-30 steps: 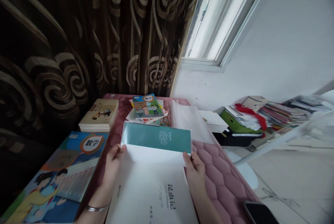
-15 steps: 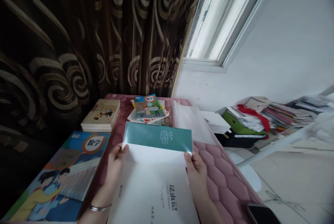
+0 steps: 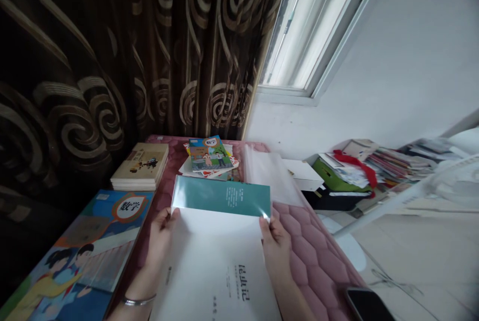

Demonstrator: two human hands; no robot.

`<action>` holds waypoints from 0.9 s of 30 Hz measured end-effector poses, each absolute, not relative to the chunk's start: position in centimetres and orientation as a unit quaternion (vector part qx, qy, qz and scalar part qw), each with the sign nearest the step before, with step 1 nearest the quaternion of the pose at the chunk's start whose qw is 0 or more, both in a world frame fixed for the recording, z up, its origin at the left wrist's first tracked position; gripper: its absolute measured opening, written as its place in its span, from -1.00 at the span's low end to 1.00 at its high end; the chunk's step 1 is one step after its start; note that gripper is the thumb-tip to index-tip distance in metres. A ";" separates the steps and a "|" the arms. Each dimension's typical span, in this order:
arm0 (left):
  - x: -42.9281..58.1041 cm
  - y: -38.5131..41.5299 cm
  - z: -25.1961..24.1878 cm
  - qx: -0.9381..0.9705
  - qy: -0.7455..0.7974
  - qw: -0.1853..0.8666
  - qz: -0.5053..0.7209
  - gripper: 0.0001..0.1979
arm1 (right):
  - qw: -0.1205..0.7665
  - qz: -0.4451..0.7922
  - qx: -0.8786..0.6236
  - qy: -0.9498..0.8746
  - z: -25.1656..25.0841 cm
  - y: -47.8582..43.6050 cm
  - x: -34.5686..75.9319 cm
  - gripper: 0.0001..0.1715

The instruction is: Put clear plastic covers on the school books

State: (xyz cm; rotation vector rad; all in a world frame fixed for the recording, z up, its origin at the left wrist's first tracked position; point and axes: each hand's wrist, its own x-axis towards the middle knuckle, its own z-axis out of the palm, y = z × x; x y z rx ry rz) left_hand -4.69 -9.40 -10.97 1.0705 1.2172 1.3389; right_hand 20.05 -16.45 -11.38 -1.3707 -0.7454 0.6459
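An open book (image 3: 202, 256) lies turned sideways in front of me, its white title page showing dark printed characters. Along its far edge runs a teal cover flap (image 3: 220, 196), glossy as if wrapped in clear film. At the far left corner, my left hand (image 3: 161, 229) pinches the flap and page edge between thumb and fingers; a silver bangle circles that wrist. My right hand (image 3: 276, 241) grips the opposite corner the same way, thumb on top. The book's near end runs out of view at the bottom.
A large blue textbook (image 3: 86, 256) lies at left, with a stack of beige books (image 3: 140, 166) behind it. Smaller books (image 3: 211, 156) and clear plastic sheets (image 3: 269, 176) lie beyond. A phone (image 3: 368, 305) rests at the pink padded surface's (image 3: 318, 261) right edge.
Both hands keep the same hold on the flap's corners. The whole view has shifted slightly, so everything appears a little further left; the book itself looks hardly changed.
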 end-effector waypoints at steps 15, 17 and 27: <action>-4.1 -9.4 -11.0 0.471 0.532 0.411 0.571 -0.55 | 0.627 0.236 -0.645 -0.368 -11.7 -15.9 20.3 -0.55; -4.4 -9.2 -11.3 0.482 0.543 0.405 0.555 -0.57 | 0.612 0.220 -0.659 -0.378 -12.0 -15.6 20.5 -0.55; -5.2 -7.2 -13.0 0.572 0.568 0.347 0.479 -0.69 | 0.552 0.123 -0.691 -0.450 -12.9 -13.1 21.9 -0.46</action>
